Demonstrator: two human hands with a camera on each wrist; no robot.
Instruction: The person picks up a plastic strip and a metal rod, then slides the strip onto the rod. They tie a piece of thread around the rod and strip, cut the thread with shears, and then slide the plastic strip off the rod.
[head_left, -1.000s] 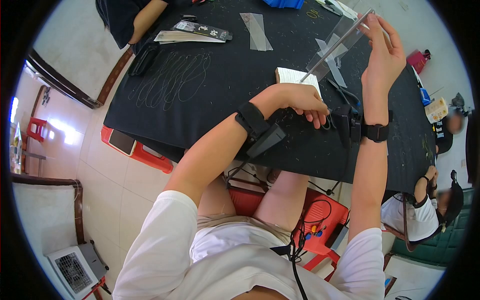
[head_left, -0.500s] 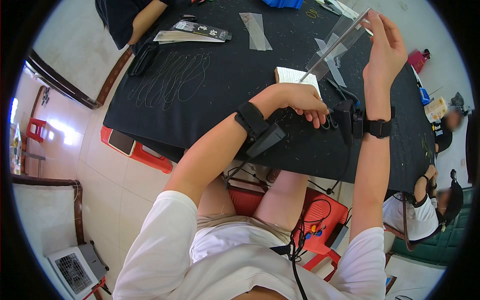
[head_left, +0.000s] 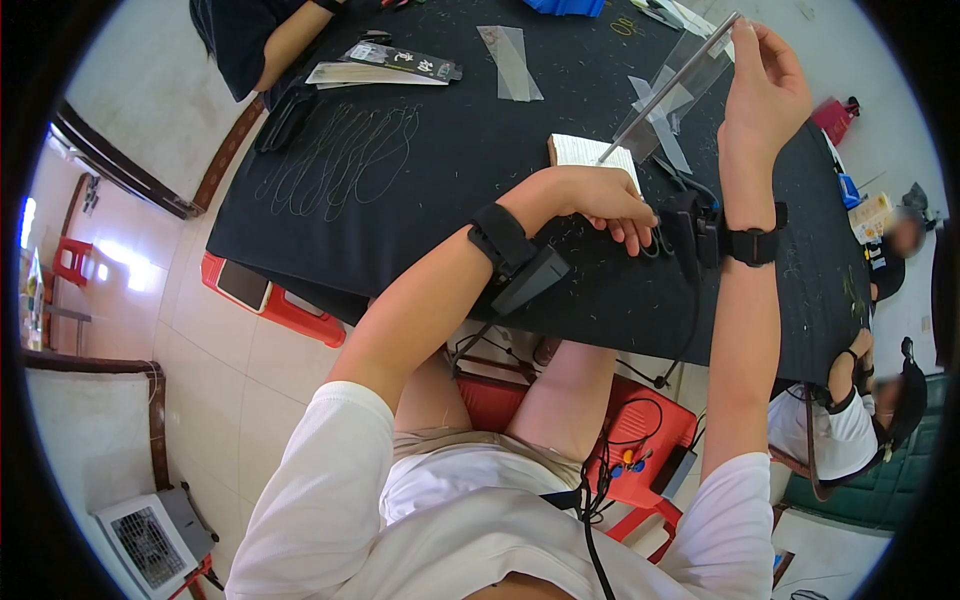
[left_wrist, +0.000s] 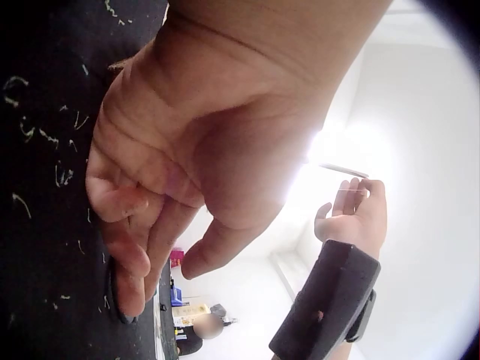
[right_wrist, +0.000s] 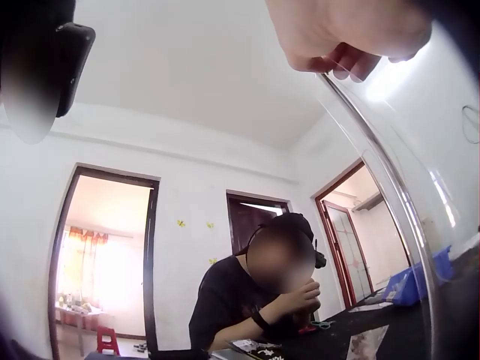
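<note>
Right hand (head_left: 765,100) pinches top end of slim silver metal rod (head_left: 662,95) between thumb and fingers. Rod slants toward 1–2 o'clock, foot over white lined block (head_left: 577,151), contact unclear. Left hand (head_left: 608,198) sits at block's 5 o'clock, fingers loosely half-bent, thumb apart, no grip seen. Looped thin grey wire (head_left: 352,132) lies at left hand's 9 o'clock on black cloth-covered table (head_left: 485,140).

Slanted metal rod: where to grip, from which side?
Likely the raised upper end of the metal rod, from the person's right: it slants up that way, and the right hand pinches it there. The lower end meets or nearly meets the white-topped block, leaving less room.
</note>
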